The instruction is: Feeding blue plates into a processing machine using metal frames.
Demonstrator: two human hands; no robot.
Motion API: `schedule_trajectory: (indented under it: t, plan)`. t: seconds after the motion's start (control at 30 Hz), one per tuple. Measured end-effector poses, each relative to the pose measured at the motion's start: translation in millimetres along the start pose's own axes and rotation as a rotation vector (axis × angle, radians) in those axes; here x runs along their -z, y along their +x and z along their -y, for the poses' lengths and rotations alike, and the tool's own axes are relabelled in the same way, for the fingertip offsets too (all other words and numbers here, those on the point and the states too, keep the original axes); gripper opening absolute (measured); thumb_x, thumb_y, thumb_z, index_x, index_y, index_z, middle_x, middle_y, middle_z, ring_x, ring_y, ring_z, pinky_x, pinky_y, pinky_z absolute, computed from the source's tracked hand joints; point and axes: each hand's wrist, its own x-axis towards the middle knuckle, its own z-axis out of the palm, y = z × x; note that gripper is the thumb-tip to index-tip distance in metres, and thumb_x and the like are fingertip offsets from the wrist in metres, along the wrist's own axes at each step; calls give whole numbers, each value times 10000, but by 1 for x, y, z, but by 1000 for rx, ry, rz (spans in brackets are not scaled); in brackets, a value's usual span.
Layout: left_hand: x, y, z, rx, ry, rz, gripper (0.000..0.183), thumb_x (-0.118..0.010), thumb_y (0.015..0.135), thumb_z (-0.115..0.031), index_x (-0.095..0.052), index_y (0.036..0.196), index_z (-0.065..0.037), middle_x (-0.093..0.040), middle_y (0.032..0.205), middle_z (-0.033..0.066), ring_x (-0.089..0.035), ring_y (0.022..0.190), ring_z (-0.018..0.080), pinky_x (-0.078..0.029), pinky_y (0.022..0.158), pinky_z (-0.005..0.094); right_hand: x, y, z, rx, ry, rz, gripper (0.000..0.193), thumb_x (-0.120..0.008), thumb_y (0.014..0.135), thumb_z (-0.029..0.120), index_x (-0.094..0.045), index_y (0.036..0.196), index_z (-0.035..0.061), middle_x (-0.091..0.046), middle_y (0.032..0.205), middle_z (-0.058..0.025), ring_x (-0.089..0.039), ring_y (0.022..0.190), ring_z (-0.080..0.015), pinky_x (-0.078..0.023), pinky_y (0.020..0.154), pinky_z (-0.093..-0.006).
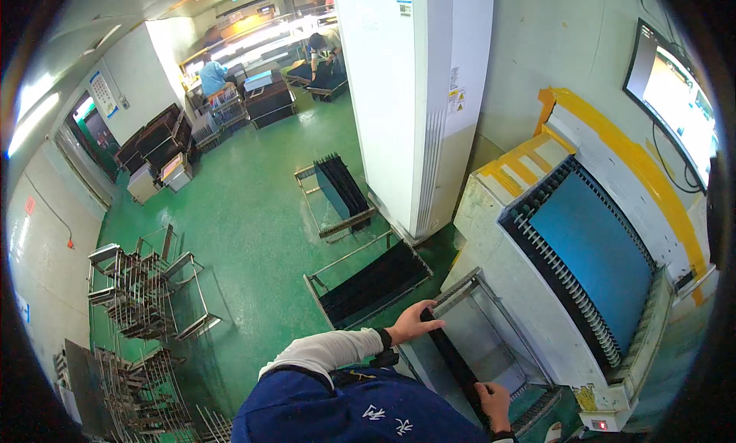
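Note:
A narrow stack of black thin panels stands on edge in a grey metal rack in front of me. My left hand grips the stack's far end, thumb over the top edge. At the near end, my right hand is closed on the same panels, close to the rack's lower side. How many panels are between my hands I cannot make out. Right of the rack, a blue panel lies on the roller conveyor of a white machine.
Two more racks of dark panels stand on the green floor ahead, beside a tall white cabinet. Metal racks are piled at left. A monitor hangs at right. Two people work at the back.

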Motion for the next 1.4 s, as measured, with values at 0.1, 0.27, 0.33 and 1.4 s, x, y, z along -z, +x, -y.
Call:
schedule_trajectory:
  t: [0.1, 0.27, 0.33, 1.4]
  plan:
    - [-2, 2, 0, -9, 4, 13, 771, -794, 791, -464, -510, 1339, -1, -626, 1158, 122, -587, 1105, 236, -449, 987, 342, -7, 1, -17, 34, 31, -39, 369, -729, 838, 356, -739, 899, -8, -714, 784, -151, -692, 750, -247, -505, 693, -352]
    - [-2, 2, 5, -16, -32, 9, 766, -792, 791, -465, -514, 1339, -9, -625, 1167, 134, -585, 1118, 243, -451, 991, 355, 3, -4, 8, -35, 78, -25, 266, -768, 792, 282, -759, 904, 41, -728, 843, -151, -707, 789, -260, -527, 737, -352]
    - [-1, 2, 5, -14, -25, 11, 764, -792, 790, -464, -515, 1338, -9, -624, 1174, 136, -585, 1121, 245, -452, 990, 357, 4, -3, 8, -48, 86, -21, 264, -777, 786, 275, -760, 909, 42, -730, 841, -144, -707, 786, -247, -529, 735, -346]
    - [-5, 4, 14, 8, -45, -12, 745, -801, 782, -451, -531, 1318, -10, -631, 1098, 92, -591, 1059, 205, -457, 948, 327, -7, 10, -21, -32, 59, 81, 342, -719, 829, 331, -740, 905, -2, -723, 837, -169, -702, 780, -282, -519, 704, -372]
